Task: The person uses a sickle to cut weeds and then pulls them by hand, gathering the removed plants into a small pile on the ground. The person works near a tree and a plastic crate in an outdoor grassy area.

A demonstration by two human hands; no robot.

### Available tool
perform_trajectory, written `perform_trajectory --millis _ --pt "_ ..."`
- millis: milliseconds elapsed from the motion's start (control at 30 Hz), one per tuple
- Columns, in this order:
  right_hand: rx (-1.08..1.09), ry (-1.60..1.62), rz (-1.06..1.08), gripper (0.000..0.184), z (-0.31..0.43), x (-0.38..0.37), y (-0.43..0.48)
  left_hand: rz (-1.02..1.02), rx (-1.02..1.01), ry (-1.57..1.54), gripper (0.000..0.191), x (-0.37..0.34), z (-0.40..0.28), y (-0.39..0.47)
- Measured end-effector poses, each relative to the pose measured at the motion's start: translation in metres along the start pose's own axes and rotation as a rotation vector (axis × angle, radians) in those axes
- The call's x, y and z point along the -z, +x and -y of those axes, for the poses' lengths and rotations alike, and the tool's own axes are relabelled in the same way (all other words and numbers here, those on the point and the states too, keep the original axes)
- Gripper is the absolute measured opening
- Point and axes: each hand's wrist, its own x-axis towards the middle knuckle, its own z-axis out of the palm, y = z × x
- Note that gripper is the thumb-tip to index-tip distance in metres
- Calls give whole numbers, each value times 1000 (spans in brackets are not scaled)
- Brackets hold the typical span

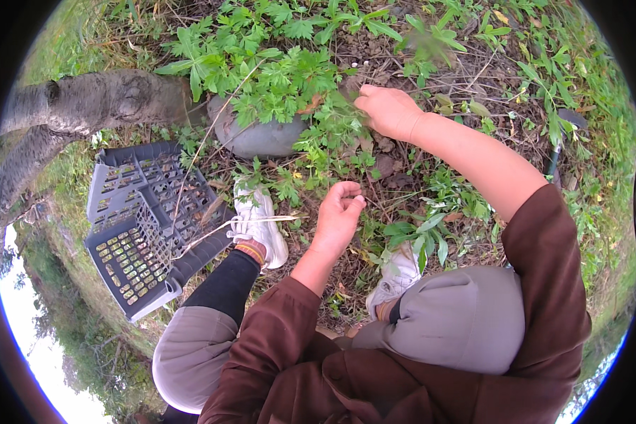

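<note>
My right hand (389,112) reaches forward, its fingers closed on a leafy green weed (344,121) whose leaves look blurred. Nearer to me, my left hand (339,212) hovers over the soil with its fingers curled in and the thumb against them. Nothing shows in it. Between and beyond the hands grows a clump of lobed-leaf weeds (281,79), partly over a smooth grey stone (259,135). Brown soil (384,164) with dry stems lies under my right hand. A broader-leaved plant (426,233) stands by my right shoe (395,278).
A grey plastic crate (138,254) lies tilted at the left, beside my left shoe (257,222). Dry stalks (204,146) cross in front of it. Behind is a forked tree trunk (122,98). At the right, a hand tool's dark head (572,117) and green handle (553,161) show among weeds.
</note>
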Motion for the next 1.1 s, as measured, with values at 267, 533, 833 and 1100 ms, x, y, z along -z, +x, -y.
perform_trajectory --millis 267,533,833,1100 --pt "-184 321 126 30 -17 -6 16 -2 31 -40 23 6 2 -1" --pt "-248 353 -57 36 -21 -18 3 34 7 -15 22 3 1 0" --pt "-325 732 -338 35 -35 10 -14 41 12 -22 22 2 -2 5" --pt "-8 177 -83 41 -2 2 -6 45 39 -24 23 3 -5 2"
